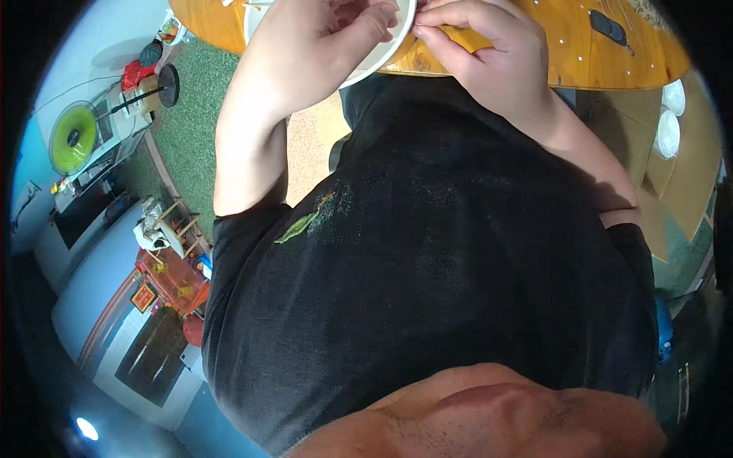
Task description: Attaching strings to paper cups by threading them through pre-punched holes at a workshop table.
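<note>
At the top of the head view, a white bowl or plate (372, 67) stands at the near edge of a varnished wooden table. My left hand (324, 46) is over it, fingers curled and thumb laid toward them; whatever they hold is hidden. Beside the bowl's right rim, my right hand (500, 42) has its thumb and forefinger drawn together in a pinch. Their tips lie close to the rim, and anything between them is too small to make out. The upper part of the bowl and its contents are cut off by the frame.
Small white bits dot the wooden table (569, 57), and a dark key fob (608, 27) lies at its right. White round dishes (667, 136) sit near brown cardboard at the right. A green fan (72, 137) stands to the left, beyond the green floor (191, 99).
</note>
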The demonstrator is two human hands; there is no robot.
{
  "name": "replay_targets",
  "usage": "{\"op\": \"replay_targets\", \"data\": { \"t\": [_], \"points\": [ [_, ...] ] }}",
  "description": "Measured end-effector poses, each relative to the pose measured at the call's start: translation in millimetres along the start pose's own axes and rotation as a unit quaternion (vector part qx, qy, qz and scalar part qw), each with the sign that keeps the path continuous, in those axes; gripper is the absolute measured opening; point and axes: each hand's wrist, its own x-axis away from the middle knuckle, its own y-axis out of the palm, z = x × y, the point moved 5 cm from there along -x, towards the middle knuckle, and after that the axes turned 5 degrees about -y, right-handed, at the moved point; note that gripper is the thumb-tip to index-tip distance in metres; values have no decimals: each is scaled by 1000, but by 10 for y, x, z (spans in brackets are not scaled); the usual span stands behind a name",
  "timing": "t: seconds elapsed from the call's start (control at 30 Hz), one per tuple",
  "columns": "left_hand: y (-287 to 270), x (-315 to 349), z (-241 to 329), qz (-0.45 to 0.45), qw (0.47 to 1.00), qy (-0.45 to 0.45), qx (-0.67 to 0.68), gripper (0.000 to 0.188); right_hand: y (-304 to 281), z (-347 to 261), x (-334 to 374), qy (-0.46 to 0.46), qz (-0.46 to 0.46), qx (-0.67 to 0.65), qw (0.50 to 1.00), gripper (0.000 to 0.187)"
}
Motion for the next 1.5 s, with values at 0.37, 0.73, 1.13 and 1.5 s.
{"op": "replay_targets", "data": {
  "t": [0.37,0.73,1.13,1.5],
  "points": [
    [-28,-1,58,-3,997,-26,-69,13,35,-24,-52,35,-16,-11,999,17],
    [-34,8,16,10,997,24,-78,7,48,47,-44,116,7,-138,984,16],
    [64,-197,-204,96,828,511,211,13,377,511,35,42,116,-615,779,21],
    [21,52,-84,16,992,47,117,10,85,134,-84,142,-7,-335,932,20]
  ]
}}
